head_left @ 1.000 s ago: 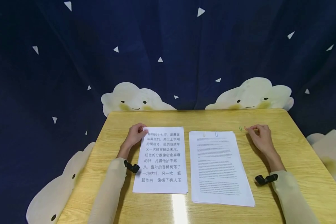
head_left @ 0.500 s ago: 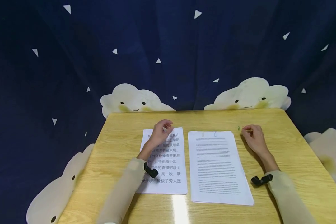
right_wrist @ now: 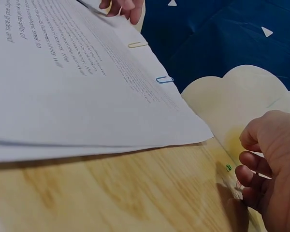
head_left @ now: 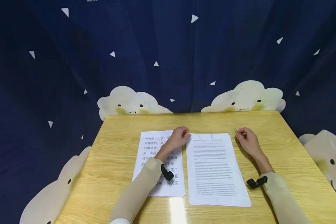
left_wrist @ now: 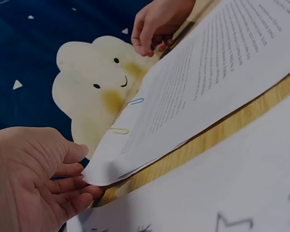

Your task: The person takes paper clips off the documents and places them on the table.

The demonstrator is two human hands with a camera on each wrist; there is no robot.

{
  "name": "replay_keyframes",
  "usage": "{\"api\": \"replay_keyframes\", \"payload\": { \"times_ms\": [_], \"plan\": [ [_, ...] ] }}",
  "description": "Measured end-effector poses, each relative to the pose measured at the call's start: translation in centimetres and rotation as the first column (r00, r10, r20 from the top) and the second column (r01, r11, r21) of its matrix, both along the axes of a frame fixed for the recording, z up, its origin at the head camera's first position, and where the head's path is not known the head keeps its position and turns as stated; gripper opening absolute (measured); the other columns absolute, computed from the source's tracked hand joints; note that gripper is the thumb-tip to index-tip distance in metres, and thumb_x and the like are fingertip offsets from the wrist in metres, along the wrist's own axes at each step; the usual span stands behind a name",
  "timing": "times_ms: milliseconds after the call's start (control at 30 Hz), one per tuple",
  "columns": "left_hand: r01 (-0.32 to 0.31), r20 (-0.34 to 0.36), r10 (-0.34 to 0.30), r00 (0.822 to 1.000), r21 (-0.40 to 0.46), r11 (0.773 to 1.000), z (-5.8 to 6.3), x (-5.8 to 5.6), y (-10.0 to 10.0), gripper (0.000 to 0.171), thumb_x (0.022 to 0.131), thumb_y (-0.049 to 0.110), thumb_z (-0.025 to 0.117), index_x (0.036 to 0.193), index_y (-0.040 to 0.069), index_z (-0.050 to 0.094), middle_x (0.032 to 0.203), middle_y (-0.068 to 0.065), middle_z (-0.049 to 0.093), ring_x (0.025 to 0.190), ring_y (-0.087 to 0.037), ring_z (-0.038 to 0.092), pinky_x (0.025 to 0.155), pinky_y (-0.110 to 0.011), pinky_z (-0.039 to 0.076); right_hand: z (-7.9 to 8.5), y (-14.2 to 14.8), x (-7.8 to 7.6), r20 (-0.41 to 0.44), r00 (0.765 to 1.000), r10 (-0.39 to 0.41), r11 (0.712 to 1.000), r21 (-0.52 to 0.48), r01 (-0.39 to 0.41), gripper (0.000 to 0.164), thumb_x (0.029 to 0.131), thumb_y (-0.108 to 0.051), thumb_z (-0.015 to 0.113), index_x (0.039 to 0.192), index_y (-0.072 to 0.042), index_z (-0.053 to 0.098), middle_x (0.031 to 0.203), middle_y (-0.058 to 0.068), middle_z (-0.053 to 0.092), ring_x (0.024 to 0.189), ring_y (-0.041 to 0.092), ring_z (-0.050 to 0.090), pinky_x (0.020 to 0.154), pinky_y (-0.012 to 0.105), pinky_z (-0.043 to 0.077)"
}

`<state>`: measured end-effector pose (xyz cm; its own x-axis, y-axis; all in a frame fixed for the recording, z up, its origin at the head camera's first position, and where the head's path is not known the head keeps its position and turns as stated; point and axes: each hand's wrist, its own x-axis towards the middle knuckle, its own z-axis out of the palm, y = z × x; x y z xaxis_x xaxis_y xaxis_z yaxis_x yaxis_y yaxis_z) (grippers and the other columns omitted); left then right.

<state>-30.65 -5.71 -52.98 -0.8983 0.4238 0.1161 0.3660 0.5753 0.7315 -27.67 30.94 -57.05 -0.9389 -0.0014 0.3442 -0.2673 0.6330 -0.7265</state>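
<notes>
A stack of printed sheets with small text lies on the table, with a yellow paper clip and a blue paper clip on its far edge. My left hand is at this stack's far left corner; in the left wrist view its fingers touch the corner while the thumb stays apart. My right hand, loosely curled, hovers by the table's far right, beside a green paper clip. A reddish paper clip is partly hidden at its fingertips; no grip on it shows.
Left of that stack lies another paper stack with large characters, partly under my left forearm. The wooden table ends at a dark blue curtain with cloud shapes. Each wrist wears a black camera.
My left hand has moved right, from the left stack's far left corner across to the right stack's corner. My right hand has stayed near the loose clips. The head view has shifted slightly.
</notes>
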Motion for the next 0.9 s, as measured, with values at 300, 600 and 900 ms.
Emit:
{"api": "replay_keyframes", "payload": {
  "times_ms": [300, 600, 900],
  "plan": [
    [-0.010, 0.016, 0.011, 1.000, -0.024, 1.000, -0.6, -0.2, 0.8, 0.030, 0.104, 0.015, 0.066, 0.129, -0.001, 0.070, 0.099, -0.010, 0.069, 0.074, -0.012, 0.047, 0.068, -0.025, 0.039, 0.1, -0.2, 0.0, 0.030, 1.000, -0.008, 1.000, 0.013, 0.008, 0.019, 0.106, -0.016, 0.060, 0.112, 0.002, 0.064, 0.105, 0.019, 0.063, 0.083, 0.016, 0.051, 0.071, 0.020, 0.040],
    [0.012, -0.059, -0.009, 0.998, 0.049, 0.999, -1.7, 0.0, 0.8, 0.014, 0.105, 0.009, 0.063, 0.105, 0.003, 0.076, 0.069, -0.003, 0.055, 0.058, -0.009, 0.038, 0.060, -0.022, 0.034, -0.3, -0.5, 0.1, 0.057, 0.998, 0.005, 1.000, 0.023, -0.006, 0.020, 0.107, -0.018, 0.058, 0.113, 0.000, 0.064, 0.105, 0.017, 0.063, 0.081, 0.019, 0.052, 0.068, 0.021, 0.041],
    [-0.016, -0.001, 0.017, 1.000, 0.210, 0.978, -1.3, 0.7, 0.5, 0.022, 0.108, 0.012, 0.059, 0.119, -0.002, 0.072, 0.095, -0.012, 0.074, 0.073, -0.010, 0.057, 0.071, -0.023, 0.048, 0.3, -1.1, -0.1, 0.054, 0.997, 0.046, 0.999, -0.005, -0.046, 0.023, 0.108, -0.020, 0.059, 0.117, 0.001, 0.064, 0.109, 0.018, 0.065, 0.084, 0.013, 0.056, 0.071, 0.016, 0.043]
  ]
}}
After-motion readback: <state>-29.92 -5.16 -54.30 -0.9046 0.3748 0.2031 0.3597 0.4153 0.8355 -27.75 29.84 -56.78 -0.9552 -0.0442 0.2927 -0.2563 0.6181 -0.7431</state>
